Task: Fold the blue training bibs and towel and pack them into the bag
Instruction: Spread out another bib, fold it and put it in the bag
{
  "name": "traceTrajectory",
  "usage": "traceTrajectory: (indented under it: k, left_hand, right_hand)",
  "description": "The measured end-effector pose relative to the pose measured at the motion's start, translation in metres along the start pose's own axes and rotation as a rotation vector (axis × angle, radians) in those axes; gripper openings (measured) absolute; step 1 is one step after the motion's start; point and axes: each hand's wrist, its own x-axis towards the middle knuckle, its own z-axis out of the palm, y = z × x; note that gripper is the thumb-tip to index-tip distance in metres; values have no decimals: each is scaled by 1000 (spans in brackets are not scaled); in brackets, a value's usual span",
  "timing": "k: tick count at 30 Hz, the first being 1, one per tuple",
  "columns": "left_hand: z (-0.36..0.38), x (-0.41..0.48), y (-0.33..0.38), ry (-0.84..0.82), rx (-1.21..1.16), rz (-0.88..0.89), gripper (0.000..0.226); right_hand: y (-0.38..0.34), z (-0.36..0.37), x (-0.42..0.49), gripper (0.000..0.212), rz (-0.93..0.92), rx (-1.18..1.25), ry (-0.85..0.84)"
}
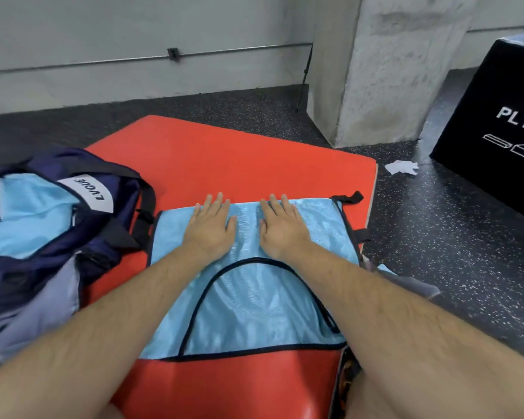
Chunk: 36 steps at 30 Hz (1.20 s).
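Both hands lie flat, clutching nothing. The left hand [210,226] and right hand [282,226] press palm-down, fingers straight and pointing to 12 o'clock, side by side with a narrow strip of cloth showing between them. Under them is one light blue mesh training bib with black trim [254,303], spread flat, its curved black-edged opening just toward 6 o'clock from the wrists. The fingertips reach the bib's far edge.

The bib rests on one red padded floor mat [224,152]. Taking the bib as the dial's centre, bare red shows broadly at 12 o'clock and again at 6 o'clock past the near hem. The bib's right edge runs close to the mat's right edge, where two short black tabs [350,196] stick out. Its left edge lies just beside a black strap of one open navy fabric bag [109,237] at 9 o'clock, which overlaps the mat's left side. Light blue cloth [28,219] already sits inside the bag; how many pieces cannot be told. A white label [87,192] lies across the bag's mouth.

At 3 o'clock the mat ends on dark speckled flooring [451,252], open and bare apart from one crumpled white scrap [401,167] at 2 o'clock. Beyond it stands one black box with white lettering [502,131], and at 1 o'clock one grey concrete pillar [384,71].
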Motion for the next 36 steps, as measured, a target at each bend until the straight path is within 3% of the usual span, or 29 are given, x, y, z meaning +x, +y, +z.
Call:
traceTrajectory:
  k: [5, 10, 14, 20, 26, 32, 36]
  left_hand:
    - [4, -15, -30, -42, -47, -49, 59]
    - [9, -19, -45, -52, -115, -7, 59]
    - [6, -11, -70, 20, -168, -22, 58]
    - [11, -15, -88, 23, -149, 44, 53]
    - [0, -26, -94, -51, -102, -118, 57]
    - [-5, -26, -85, -73, 35, -146, 60]
    - [-6, -18, -66, -9, 96, -9, 59]
  right_hand:
    - [-52, 15, 6, 56, -101, 17, -34]
    - [-95, 33, 20, 53, -217, 193, -10]
    - [-114, 45, 34, 49, -151, 363, -11]
    - [-115, 70, 32, 54, -127, 121, -16]
    - [-118, 66, 30, 57, -77, -55, -151]
    - [-112, 56, 25, 61, -47, -56, -210]
    - [-82, 35, 10, 60, 41, -87, -146]
